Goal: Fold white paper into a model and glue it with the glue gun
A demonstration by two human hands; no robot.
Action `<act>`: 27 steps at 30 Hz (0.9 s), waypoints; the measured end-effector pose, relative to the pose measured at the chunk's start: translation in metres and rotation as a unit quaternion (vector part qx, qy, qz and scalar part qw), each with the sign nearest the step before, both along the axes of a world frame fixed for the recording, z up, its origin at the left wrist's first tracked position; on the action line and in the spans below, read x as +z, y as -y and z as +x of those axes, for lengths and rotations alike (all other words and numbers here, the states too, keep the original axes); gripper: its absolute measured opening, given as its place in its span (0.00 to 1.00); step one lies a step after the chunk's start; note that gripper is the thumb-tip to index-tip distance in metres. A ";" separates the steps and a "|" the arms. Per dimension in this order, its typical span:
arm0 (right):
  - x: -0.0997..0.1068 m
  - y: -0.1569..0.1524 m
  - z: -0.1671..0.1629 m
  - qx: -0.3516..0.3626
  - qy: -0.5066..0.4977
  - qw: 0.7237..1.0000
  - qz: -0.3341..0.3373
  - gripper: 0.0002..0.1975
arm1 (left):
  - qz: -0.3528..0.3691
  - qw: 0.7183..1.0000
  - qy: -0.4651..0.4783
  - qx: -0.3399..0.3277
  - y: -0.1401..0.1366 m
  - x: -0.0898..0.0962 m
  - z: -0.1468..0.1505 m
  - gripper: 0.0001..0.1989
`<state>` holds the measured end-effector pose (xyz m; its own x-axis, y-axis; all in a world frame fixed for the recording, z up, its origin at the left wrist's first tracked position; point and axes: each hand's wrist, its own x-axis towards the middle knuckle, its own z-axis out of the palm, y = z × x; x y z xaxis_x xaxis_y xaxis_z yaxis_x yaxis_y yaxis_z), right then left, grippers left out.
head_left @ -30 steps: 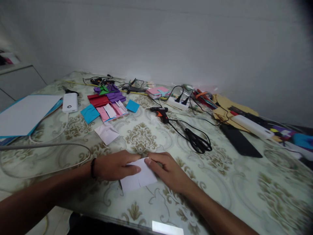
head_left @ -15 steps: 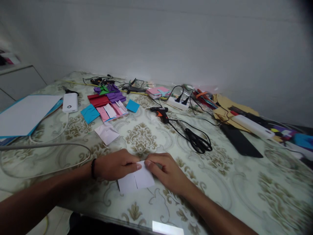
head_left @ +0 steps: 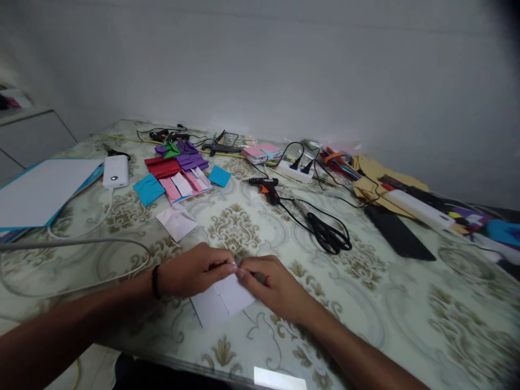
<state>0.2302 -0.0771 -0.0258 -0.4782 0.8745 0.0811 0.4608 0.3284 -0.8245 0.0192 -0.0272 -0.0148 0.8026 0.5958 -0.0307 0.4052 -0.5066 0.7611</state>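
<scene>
A folded white paper lies near the front edge of the table, with a slit-like seam down its middle. My left hand, with a dark band at the wrist, pinches the paper's far edge between thumb and fingers. Close against it, my right hand pinches the same far edge, the thumbtips nearly touching. The fingers hide that far edge. Beyond my left hand rests another folded white paper.
Folded blue, red and purple papers lie at the back left. A glue gun with coiled black cord sits centre right. White sheets and a power bank are left, a black phone-like slab right.
The white paper has turned slightly, its near left corner shifting toward me. My hands have come closer together at its far edge, both still pinching it.
</scene>
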 end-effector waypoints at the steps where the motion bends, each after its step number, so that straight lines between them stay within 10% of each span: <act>1: 0.000 0.000 0.000 0.004 -0.003 1.000 -0.006 0.19 | -0.003 1.000 0.003 0.000 0.000 0.001 0.000 0.17; 15: 0.009 -0.006 0.015 -0.053 -0.084 0.994 -0.033 0.17 | -0.037 0.970 0.168 0.172 -0.024 0.024 -0.023 0.18; 27: 0.003 -0.003 0.001 -0.092 -0.077 0.992 -0.027 0.09 | -0.017 0.994 0.028 0.101 -0.005 0.008 -0.001 0.16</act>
<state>0.2308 -0.0745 -0.0229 -0.2951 0.9511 0.0910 0.3769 0.2034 -0.9036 0.0184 -0.0225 -0.0068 0.6681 0.7439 -0.0126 0.4521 -0.3925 0.8010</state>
